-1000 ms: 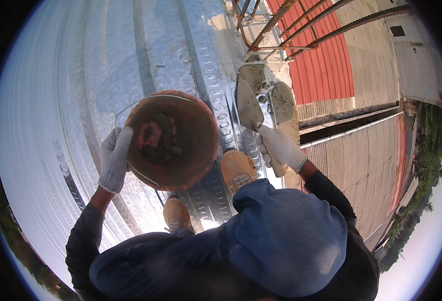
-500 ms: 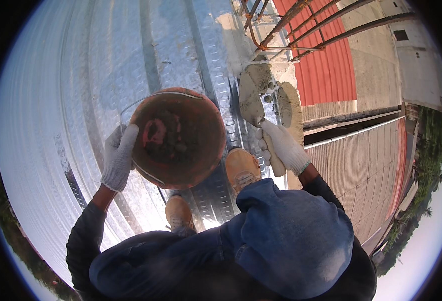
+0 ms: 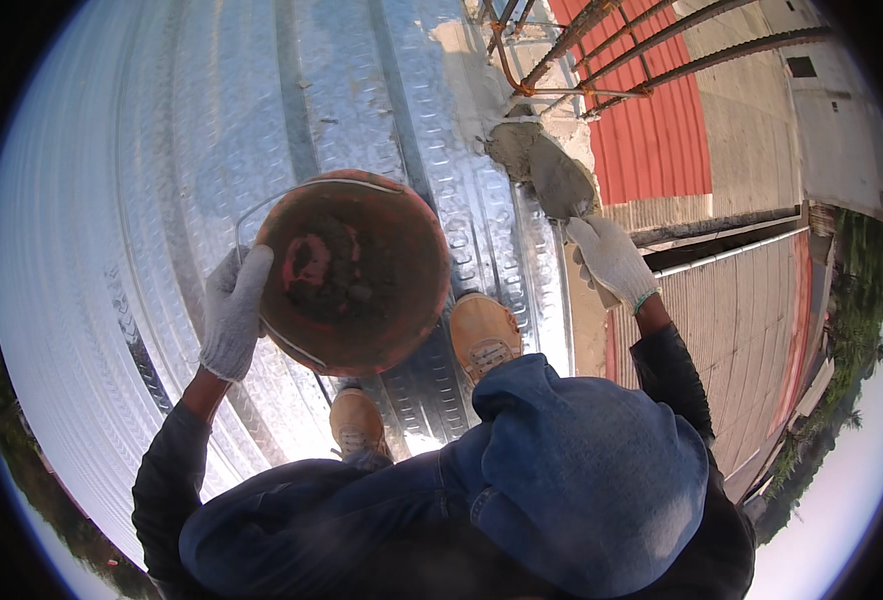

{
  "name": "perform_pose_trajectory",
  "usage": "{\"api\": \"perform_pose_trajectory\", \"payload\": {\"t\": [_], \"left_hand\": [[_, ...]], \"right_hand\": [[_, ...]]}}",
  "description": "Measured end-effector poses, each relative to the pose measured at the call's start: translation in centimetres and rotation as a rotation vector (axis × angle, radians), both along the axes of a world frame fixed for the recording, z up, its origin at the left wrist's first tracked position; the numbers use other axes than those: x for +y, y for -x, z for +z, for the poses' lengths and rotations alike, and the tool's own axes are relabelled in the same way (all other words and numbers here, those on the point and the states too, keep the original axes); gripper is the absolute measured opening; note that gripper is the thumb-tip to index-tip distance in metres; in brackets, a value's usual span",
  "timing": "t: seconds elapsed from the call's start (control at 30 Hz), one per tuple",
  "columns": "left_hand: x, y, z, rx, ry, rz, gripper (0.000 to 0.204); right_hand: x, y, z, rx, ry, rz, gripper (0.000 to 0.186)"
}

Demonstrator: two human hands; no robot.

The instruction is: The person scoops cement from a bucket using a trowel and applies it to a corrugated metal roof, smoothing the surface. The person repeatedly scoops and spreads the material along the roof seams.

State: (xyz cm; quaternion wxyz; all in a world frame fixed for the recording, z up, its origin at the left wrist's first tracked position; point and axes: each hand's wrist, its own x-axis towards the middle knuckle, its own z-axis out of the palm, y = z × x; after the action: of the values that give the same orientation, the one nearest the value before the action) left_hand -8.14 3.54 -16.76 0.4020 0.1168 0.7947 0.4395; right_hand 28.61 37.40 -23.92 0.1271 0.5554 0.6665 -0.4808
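My left hand point(image 3: 235, 308), in a white knitted glove, is closed on the left rim of a round reddish bucket point(image 3: 416, 300). Dark grey lumps of mortar point(image 3: 346, 270) and a pinkish-red patch show at the bucket's bottom, and its wire handle hangs to the left. My right hand point(image 3: 609, 258), gloved too, grips a trowel point(image 3: 563, 182) whose handle is mostly hidden under the fingers. The trowel's grey, mortar-smeared blade points away from me, over the top of a low wall point(image 3: 588, 325). Beside the blade's left edge lies wet mortar point(image 3: 509, 143); I cannot tell whether they touch.
Ribbed, shiny metal decking point(image 3: 191, 150) spreads under my tan shoes point(image 3: 483, 335). Rusty rebar point(image 3: 601, 60) sticks out beyond the trowel at the far right. Past the wall, a drop leads to lower roofs, one with red sheeting point(image 3: 651, 140).
My right hand has moved right and away from me with the trowel, and the blade has swung across the wall top. Mortar heaps there look flattened or gone. My left hand and the bucket have barely moved.
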Motion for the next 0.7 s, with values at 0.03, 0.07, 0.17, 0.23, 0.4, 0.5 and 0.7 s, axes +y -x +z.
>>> {"api": "perform_pose_trajectory", "payload": {"t": [0.03, 0.07, 0.17, 0.23, 0.4, 0.5, 0.7], "left_hand": [[-0.2, 0.2, -0.2, -0.005, -0.007, -0.014, 0.037], [-0.4, 0.3, -0.4, -0.009, -0.012, -0.025, 0.037], [-0.3, 0.3, -0.2, -0.01, -0.007, -0.03, 0.038], [-0.2, 0.2, -0.1, -0.012, -0.003, -0.022, 0.038], [0.1, 0.1, 0.4, 0.003, 0.025, -0.006, 0.039], [0.2, -0.2, 0.1, 0.009, -0.007, 0.024, 0.039], [-0.4, 0.1, 0.0, -0.006, -0.009, -0.051, 0.039]], "right_hand": [[0.1, 0.1, 0.0, 0.006, 0.011, 0.014, 0.045], [0.2, 0.3, 0.1, 0.011, 0.025, 0.032, 0.045], [-0.2, 0.6, 1.6, 0.013, 0.024, 0.048, 0.044], [-1.1, 0.1, 2.0, 0.025, -0.082, 0.099, 0.045], [-3.5, 0.7, 3.5, -0.042, -0.417, 0.28, 0.045], [-3.4, 1.4, 2.8, -0.109, -0.563, 0.436, 0.043], [-3.1, 1.0, 2.8, -0.112, -0.683, 0.377, 0.039]]}}
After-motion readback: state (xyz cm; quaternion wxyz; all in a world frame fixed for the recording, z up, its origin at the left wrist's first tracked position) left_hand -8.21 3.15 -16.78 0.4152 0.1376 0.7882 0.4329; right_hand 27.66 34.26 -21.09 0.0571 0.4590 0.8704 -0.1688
